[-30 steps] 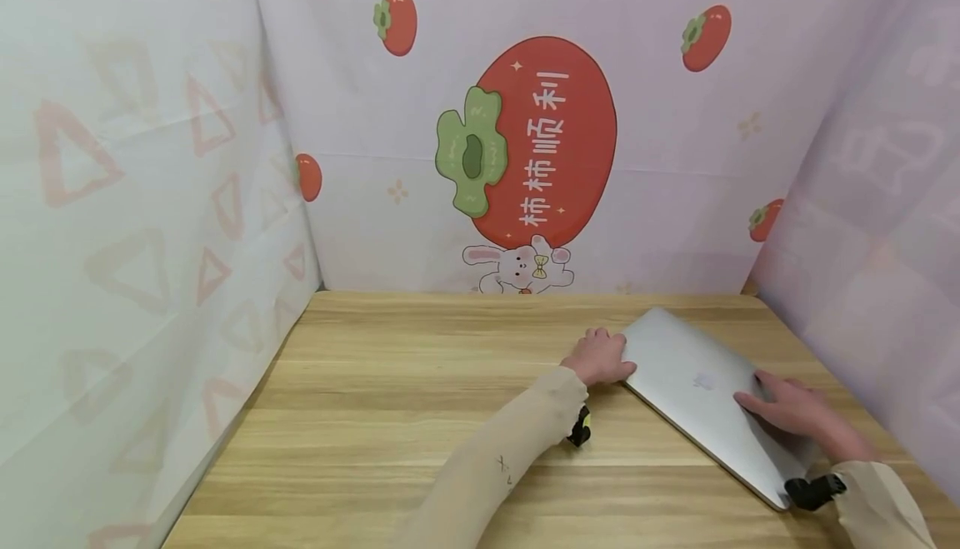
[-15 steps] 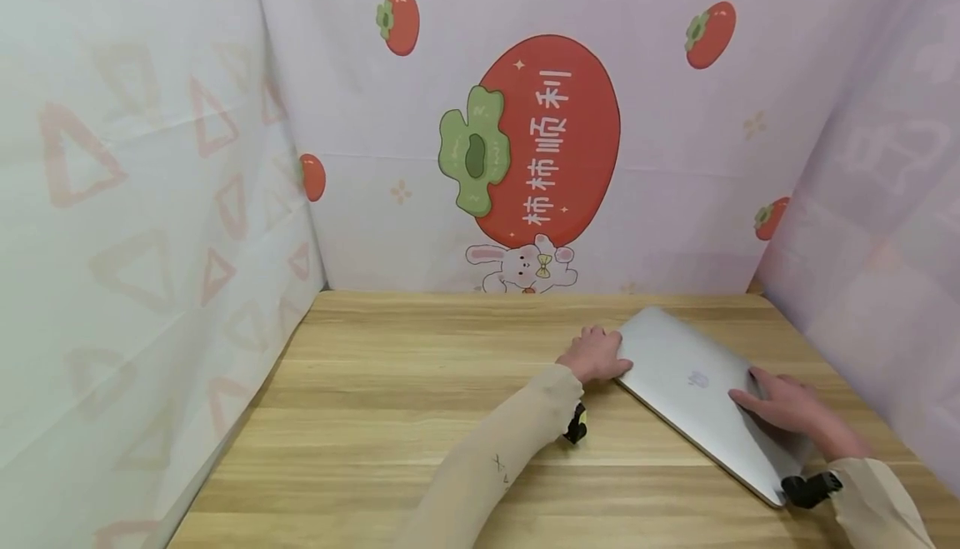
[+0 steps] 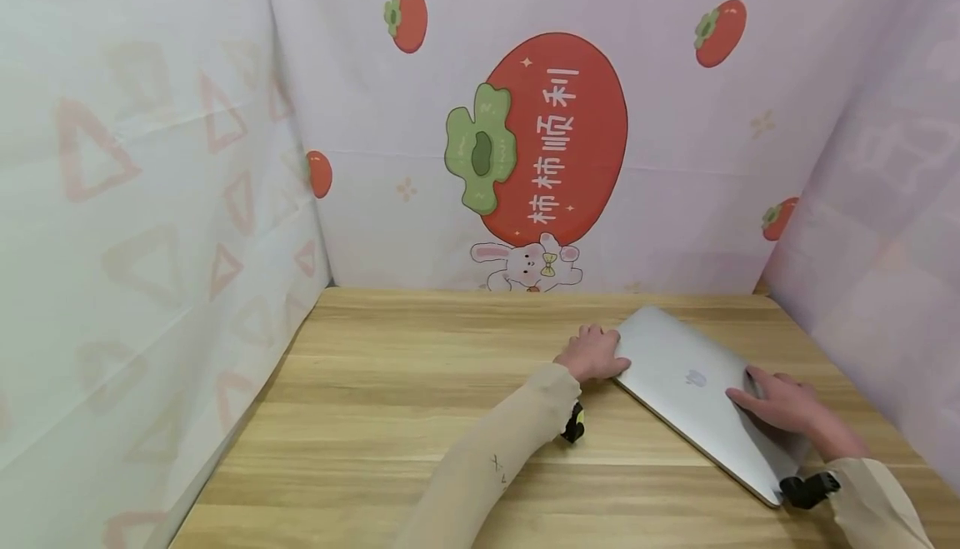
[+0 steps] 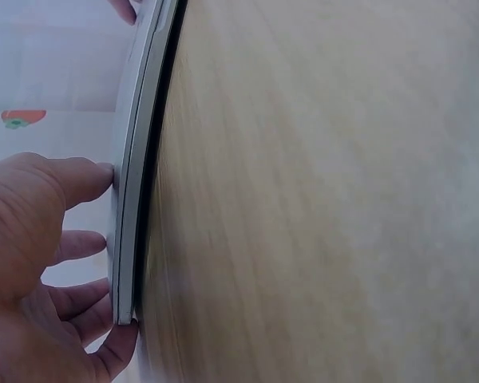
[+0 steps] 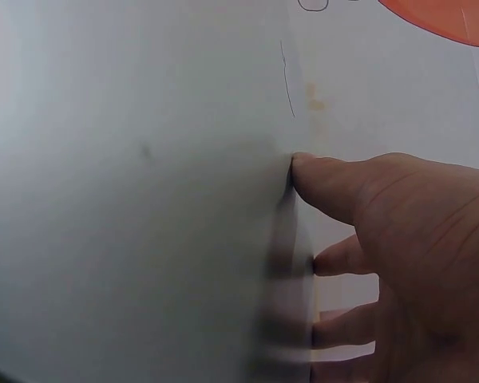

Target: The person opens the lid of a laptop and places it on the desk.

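Note:
A closed silver laptop (image 3: 675,366) lies slanted on the right part of the wooden table, its logo facing up. At its far left corner is my left hand (image 3: 590,354), thumb on the lid's margin. In the left wrist view, the fingers (image 4: 84,243) reach the laptop's side and the little fingertip touches its end. My right hand (image 3: 783,401) rests at the right long edge, thumb over the lid. From the right wrist, the thumb tip and the other fingers (image 5: 347,257) meet the lid near that edge, loosely extended.
Wooden table boards (image 3: 390,416) stretch to the left of the laptop. A printed cloth backdrop (image 3: 375,116) closes off the back, with cloth walls on the left (image 3: 172,174) and right (image 3: 892,199). A black wrist device (image 3: 810,491) overlaps the laptop's near corner.
The laptop has slid slightly left across the table, both hands moving along with it. The head view has shifted a little, so the backdrop appears farther right.

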Available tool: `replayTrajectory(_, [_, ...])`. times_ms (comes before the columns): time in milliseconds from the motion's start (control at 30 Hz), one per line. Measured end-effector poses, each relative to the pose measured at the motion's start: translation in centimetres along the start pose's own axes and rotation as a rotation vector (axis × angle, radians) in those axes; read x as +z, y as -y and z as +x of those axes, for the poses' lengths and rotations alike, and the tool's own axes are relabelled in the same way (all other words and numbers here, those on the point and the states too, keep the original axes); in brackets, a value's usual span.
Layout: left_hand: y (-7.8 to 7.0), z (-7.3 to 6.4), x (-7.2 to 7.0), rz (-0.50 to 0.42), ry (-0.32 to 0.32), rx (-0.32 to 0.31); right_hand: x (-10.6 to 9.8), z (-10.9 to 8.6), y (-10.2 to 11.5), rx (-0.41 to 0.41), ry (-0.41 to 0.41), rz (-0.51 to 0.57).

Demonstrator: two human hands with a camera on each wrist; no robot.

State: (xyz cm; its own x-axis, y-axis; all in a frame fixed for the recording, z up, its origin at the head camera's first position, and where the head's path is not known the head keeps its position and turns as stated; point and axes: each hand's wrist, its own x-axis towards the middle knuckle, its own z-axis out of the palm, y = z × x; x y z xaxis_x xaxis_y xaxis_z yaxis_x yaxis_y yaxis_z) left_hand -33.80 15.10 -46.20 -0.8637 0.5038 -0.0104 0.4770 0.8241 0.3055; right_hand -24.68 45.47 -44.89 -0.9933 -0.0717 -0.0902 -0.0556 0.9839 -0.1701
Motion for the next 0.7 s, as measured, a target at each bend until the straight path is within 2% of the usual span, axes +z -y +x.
replayTrajectory(233, [0.4,0.3,0.2,0.006,-0.008,-0.01,0.1,0.2,0.2,0.002,0.006,-0.002])
replayTrajectory(700, [1.0,-0.1,0.0,0.002,-0.014,-0.053,0.0,0.7,1.4,0.014,0.017,0.027])
